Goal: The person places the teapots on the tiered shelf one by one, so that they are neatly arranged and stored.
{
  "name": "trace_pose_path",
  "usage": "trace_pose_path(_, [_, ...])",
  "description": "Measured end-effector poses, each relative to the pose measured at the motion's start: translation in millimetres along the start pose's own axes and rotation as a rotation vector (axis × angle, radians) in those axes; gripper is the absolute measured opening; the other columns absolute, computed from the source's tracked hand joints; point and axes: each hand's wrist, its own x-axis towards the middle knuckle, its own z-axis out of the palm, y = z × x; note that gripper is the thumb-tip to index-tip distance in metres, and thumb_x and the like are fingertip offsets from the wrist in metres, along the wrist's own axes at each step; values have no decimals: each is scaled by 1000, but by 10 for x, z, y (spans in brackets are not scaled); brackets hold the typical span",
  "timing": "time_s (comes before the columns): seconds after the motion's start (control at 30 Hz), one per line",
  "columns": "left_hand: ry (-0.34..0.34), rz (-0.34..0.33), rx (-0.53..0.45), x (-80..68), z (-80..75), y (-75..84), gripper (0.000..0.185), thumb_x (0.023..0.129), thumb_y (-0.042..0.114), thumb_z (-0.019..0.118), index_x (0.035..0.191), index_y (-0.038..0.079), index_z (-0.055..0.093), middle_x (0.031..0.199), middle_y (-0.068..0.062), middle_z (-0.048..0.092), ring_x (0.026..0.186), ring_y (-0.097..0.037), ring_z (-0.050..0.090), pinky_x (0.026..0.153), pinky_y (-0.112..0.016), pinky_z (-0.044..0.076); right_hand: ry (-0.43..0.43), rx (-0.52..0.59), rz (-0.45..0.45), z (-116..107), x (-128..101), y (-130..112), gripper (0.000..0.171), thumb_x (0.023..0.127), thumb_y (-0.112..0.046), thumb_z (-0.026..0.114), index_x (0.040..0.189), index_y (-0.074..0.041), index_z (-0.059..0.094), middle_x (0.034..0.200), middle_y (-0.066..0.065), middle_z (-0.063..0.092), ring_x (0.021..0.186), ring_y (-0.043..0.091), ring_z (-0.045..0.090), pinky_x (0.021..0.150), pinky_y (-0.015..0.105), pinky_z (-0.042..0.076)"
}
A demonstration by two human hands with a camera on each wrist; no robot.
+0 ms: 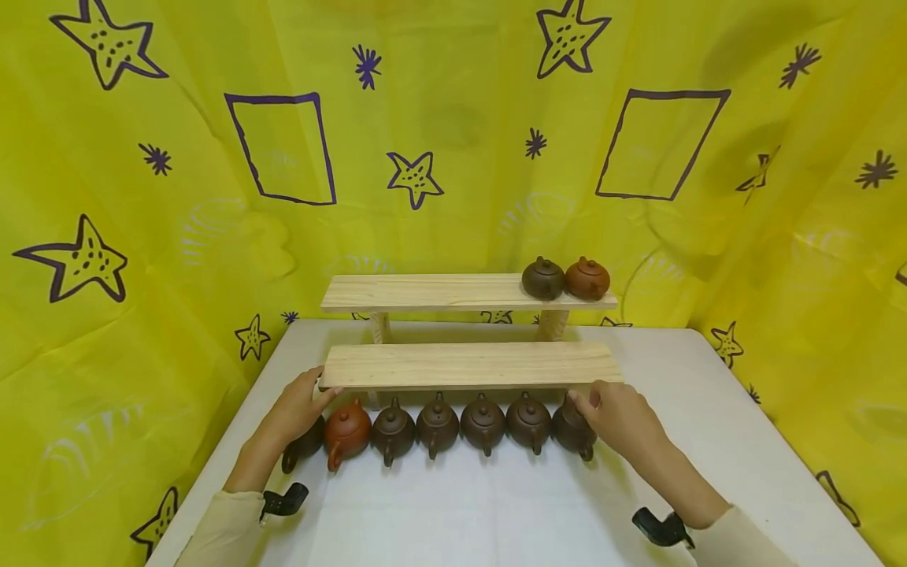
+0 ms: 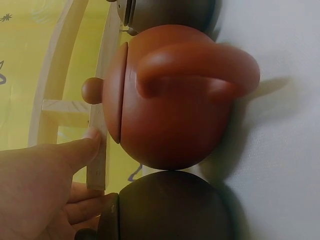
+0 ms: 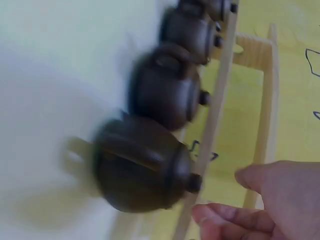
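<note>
A two-tier wooden shelf stands on a white table (image 1: 496, 512). Its lower board (image 1: 471, 365) is bare; the upper board (image 1: 432, 291) carries a dark teapot (image 1: 543, 278) and a reddish teapot (image 1: 587, 278) at its right end. Several small teapots line up in front. My left hand (image 1: 319, 398) lies over the leftmost dark teapot (image 2: 165, 210), beside the red teapot (image 2: 170, 100), with its thumb (image 2: 90, 137) straight against the board's left end (image 2: 97, 170). My right hand (image 1: 588, 402) hovers by the board's right end, fingers (image 3: 220, 217) loose, just off the rightmost dark teapot (image 3: 140, 170).
Yellow cloth (image 1: 142, 236) with purple stars and squares hangs behind and on both sides of the table. The table's front half is bare white. The table edges run close on the left and right.
</note>
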Motion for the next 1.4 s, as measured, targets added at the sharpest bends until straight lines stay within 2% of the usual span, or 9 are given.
trace_pose_path(0.17, [3, 6, 5, -3, 7, -3, 61, 108, 25, 63, 149, -16, 44, 149, -40, 50, 140, -57, 46, 115, -69, 38, -91, -13, 61, 190, -247, 43, 55, 100, -44, 71, 62, -13, 47, 55, -3, 39, 50, 15, 42, 45, 29, 33])
trace_pose_path(0.4, [5, 2, 1, -4, 12, 0, 60, 108, 24, 62, 149, -15, 43, 150, -40, 49, 141, -57, 46, 116, -69, 37, -160, 16, 107, 386, -420, 69, 46, 98, -31, 74, 65, -11, 49, 60, 2, 46, 54, 18, 47, 48, 29, 35])
trace_pose_path(0.57, [2, 8, -6, -7, 12, 4, 61, 108, 25, 62, 150, -15, 43, 150, -39, 49, 141, -56, 46, 117, -69, 37, -138, 67, 114, 492, -485, 94, 41, 102, -25, 69, 70, -10, 50, 60, 1, 44, 51, 14, 44, 47, 23, 32])
trace_pose_path(0.7, [1, -6, -5, -17, 8, -5, 61, 108, 25, 62, 151, -15, 43, 151, -39, 48, 141, -56, 45, 116, -69, 37, -111, 87, 87, 539, -523, 97, 36, 104, -23, 66, 74, -8, 52, 59, 0, 44, 49, 12, 43, 44, 18, 30])
trace_pose_path(0.87, [7, 12, 1, -5, 16, -21, 60, 108, 24, 62, 151, -14, 43, 151, -38, 49, 141, -56, 46, 116, -69, 37, -87, 86, 85, 543, -537, 91, 30, 105, -20, 65, 84, 0, 59, 60, 1, 48, 50, 13, 46, 44, 20, 33])
trace_pose_path(1.07, [6, 14, 4, 0, 21, -19, 61, 109, 26, 62, 150, -14, 43, 150, -38, 50, 141, -56, 46, 116, -69, 38, -105, 154, 106, 524, -551, 74, 24, 105, -13, 63, 92, 7, 62, 63, 3, 51, 50, 13, 48, 44, 19, 36])
trace_pose_path(1.23, [4, 8, -4, 1, 14, -18, 61, 109, 26, 62, 151, -13, 43, 150, -38, 49, 141, -56, 46, 116, -69, 37, -105, 171, 112, 506, -553, 80, 22, 105, -12, 63, 92, 4, 61, 64, 3, 50, 53, 14, 48, 46, 21, 36])
trace_pose_path(1.4, [-9, -8, -1, 10, 13, -25, 63, 109, 27, 61, 152, -14, 41, 152, -39, 47, 142, -56, 44, 117, -69, 36, -86, 148, 108, 505, -563, 117, 23, 105, -13, 64, 86, -2, 57, 64, 1, 47, 56, 14, 46, 48, 24, 35])
